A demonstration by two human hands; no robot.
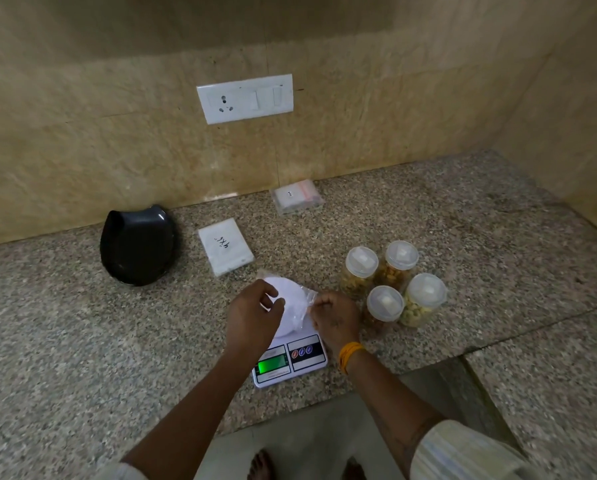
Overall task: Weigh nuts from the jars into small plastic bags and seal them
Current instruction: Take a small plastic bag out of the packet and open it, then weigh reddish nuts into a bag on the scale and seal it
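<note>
A white digital scale (307,355) with a lit green display sits near the counter's front edge. Over its round platform lies a small clear plastic bag (298,301). My left hand (252,318) hovers over the platform with fingers curled, thumb and forefinger at the bag's left edge. My right hand (335,318) pinches the bag's right edge. Several lidded clear jars of nuts (392,282) stand just right of the scale, all closed.
A white packet of bags (226,245) marked with handwriting lies behind the scale. A clear pack of zip bags (295,197) rests by the wall. A black bowl-like object (136,245) leans at the left. The granite counter (82,323) has a front notch.
</note>
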